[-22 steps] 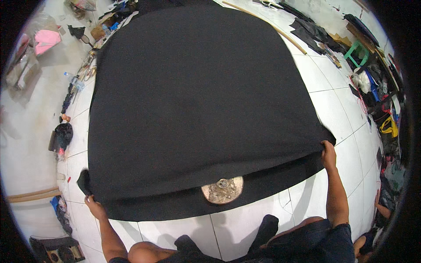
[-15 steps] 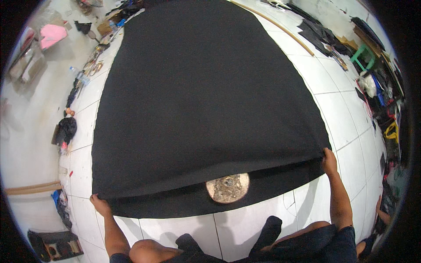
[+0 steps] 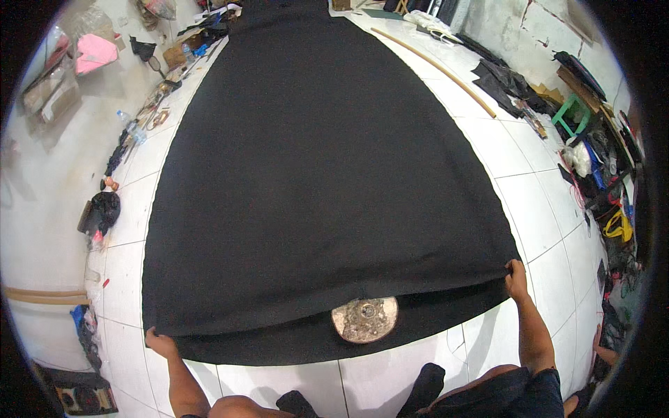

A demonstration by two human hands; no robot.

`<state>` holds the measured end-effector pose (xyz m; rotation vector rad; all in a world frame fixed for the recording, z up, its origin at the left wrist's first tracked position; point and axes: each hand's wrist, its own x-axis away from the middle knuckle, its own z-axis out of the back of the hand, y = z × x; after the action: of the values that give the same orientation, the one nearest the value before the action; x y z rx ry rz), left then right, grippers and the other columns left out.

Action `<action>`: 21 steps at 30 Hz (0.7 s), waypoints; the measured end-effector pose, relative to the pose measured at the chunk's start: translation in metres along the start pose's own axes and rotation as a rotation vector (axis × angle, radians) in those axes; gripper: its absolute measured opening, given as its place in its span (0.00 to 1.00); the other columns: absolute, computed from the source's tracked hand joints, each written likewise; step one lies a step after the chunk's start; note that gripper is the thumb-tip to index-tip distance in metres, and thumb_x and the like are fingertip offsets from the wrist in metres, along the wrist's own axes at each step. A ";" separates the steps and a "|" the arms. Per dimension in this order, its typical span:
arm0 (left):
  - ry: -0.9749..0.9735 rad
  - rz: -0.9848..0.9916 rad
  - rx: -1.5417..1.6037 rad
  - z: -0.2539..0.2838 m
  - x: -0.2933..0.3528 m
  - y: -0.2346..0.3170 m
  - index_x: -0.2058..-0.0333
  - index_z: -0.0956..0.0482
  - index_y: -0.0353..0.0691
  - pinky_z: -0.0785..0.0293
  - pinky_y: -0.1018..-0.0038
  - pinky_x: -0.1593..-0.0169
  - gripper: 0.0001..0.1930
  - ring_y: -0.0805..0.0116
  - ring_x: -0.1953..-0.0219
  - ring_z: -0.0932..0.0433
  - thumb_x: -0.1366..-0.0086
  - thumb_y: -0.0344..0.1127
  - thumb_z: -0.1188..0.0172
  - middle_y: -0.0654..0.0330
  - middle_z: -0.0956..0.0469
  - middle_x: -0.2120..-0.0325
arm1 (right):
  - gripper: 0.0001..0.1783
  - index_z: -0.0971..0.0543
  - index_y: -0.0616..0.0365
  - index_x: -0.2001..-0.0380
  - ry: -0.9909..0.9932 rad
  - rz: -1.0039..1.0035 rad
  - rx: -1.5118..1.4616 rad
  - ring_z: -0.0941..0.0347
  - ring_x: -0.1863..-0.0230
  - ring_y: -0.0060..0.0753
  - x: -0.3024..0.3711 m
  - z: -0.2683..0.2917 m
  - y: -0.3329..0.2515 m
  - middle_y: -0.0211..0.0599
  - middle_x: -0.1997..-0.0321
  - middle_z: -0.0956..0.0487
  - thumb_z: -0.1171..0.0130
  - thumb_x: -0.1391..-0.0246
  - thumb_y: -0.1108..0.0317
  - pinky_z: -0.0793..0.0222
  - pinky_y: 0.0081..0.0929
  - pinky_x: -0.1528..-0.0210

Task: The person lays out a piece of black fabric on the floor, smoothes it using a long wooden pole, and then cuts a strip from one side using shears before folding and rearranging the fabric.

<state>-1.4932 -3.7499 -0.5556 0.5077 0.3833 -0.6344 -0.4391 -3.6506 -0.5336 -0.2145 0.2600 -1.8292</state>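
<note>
A large sheet of black fabric (image 3: pixel 320 160) stretches away from me over the floor. Its near edge is lifted a little above a second black layer (image 3: pixel 272 348) lying flat beneath. At the near left corner my left hand (image 3: pixel 162 343) is closed on the edge of the upper layer. My right hand (image 3: pixel 516 280) pinches the same layer at the near right corner. Between the hands, nearer the right, a round, worn metallic disc (image 3: pixel 365 322) with a hub at its centre rests on the lower layer. The raised fabric covers the disc's far part.
White floor tiles (image 3: pixel 516 139) show on both sides. A long tan strip (image 3: pixel 446 68) lies at the far right. Clutter with a green stool (image 3: pixel 571 115) lines the right wall. Along the left stand bottles (image 3: pixel 132 127), a black bag (image 3: pixel 104 211) and a speaker-like box (image 3: pixel 83 399).
The view has tilted up slightly, so most things sit lower in the picture and more of the far end shows. Both hands keep hold of the fabric edge.
</note>
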 end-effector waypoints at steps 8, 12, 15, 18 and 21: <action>0.054 0.203 0.354 -0.020 -0.055 0.036 0.51 0.25 0.29 0.35 0.61 0.40 0.20 0.46 0.49 0.26 0.44 0.25 0.52 0.44 0.23 0.55 | 0.12 0.33 0.59 0.54 0.215 -0.417 -0.695 0.28 0.54 0.47 -0.028 0.009 -0.046 0.50 0.58 0.27 0.59 0.41 0.78 0.34 0.35 0.46; 0.170 0.121 0.444 -0.037 -0.105 0.055 0.52 0.24 0.29 0.34 0.64 0.39 0.17 0.51 0.48 0.26 0.39 0.24 0.52 0.47 0.23 0.52 | 0.11 0.33 0.60 0.53 0.499 -0.092 -0.427 0.27 0.53 0.44 -0.083 0.024 -0.008 0.49 0.56 0.26 0.55 0.39 0.74 0.33 0.34 0.47; 0.217 -0.096 0.333 -0.011 -0.178 0.075 0.53 0.22 0.32 0.33 0.64 0.40 0.17 0.52 0.48 0.24 0.40 0.23 0.51 0.47 0.21 0.54 | 0.10 0.31 0.61 0.54 0.535 -0.071 -0.339 0.26 0.51 0.46 -0.119 0.048 -0.030 0.51 0.54 0.25 0.54 0.37 0.71 0.33 0.36 0.46; 0.200 -0.077 0.282 -0.011 -0.208 0.123 0.53 0.21 0.33 0.33 0.63 0.40 0.17 0.51 0.47 0.24 0.40 0.28 0.50 0.47 0.21 0.53 | 0.13 0.29 0.62 0.53 0.648 0.040 -0.140 0.27 0.49 0.53 -0.151 0.135 -0.033 0.55 0.53 0.24 0.54 0.35 0.67 0.34 0.39 0.46; 0.339 -0.200 0.382 0.050 -0.286 0.115 0.51 0.22 0.33 0.32 0.63 0.41 0.18 0.52 0.49 0.23 0.37 0.30 0.52 0.47 0.21 0.53 | 0.14 0.29 0.64 0.52 0.734 0.097 -0.078 0.28 0.49 0.57 -0.148 0.179 -0.038 0.56 0.53 0.24 0.54 0.36 0.67 0.35 0.40 0.46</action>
<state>-1.6227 -3.5660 -0.3384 0.9559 0.6433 -0.8230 -0.3839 -3.5097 -0.3527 0.4238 0.8364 -1.7392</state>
